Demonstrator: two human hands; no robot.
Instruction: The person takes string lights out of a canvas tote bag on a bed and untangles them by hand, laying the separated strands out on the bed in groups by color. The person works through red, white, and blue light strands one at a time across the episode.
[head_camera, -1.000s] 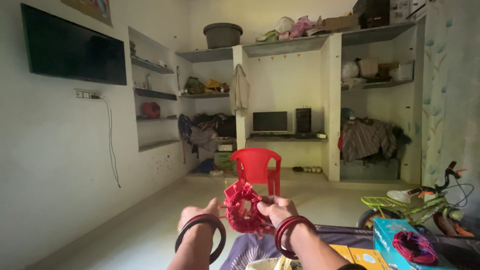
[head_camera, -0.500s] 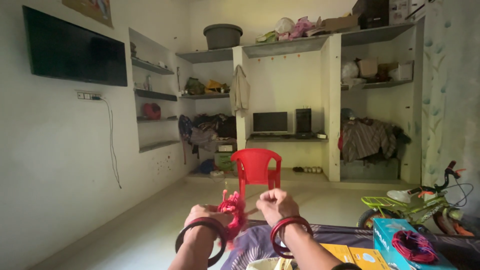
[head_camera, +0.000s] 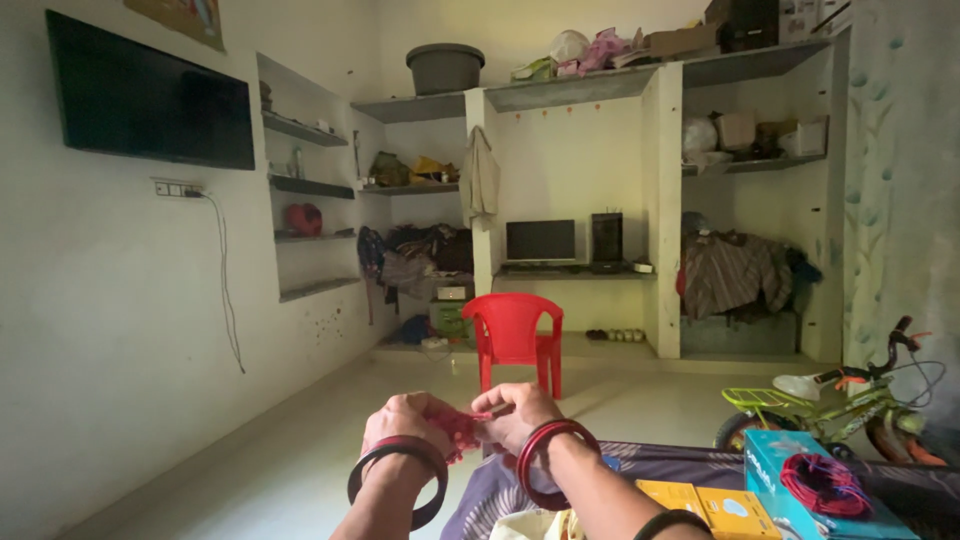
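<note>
My left hand (head_camera: 405, 418) and my right hand (head_camera: 517, 412) are closed together in front of me, low in the head view. Between them they grip a small red plastic piece (head_camera: 462, 426), mostly hidden by the fingers. Both wrists wear dark red bangles (head_camera: 398, 478). The hands are held over the near edge of a purple patterned cloth (head_camera: 500, 490).
A red plastic chair (head_camera: 512, 336) stands on the floor ahead. A teal box with a red wire coil (head_camera: 815, 482) and yellow boxes (head_camera: 710, 506) lie at the lower right. A child's bicycle (head_camera: 850, 395) is at the right. Shelves, a monitor and a wall television lie beyond.
A second ago both hands held up an open red ring-shaped plastic piece. It has since been folded small and the hands have come together lower down around it.
</note>
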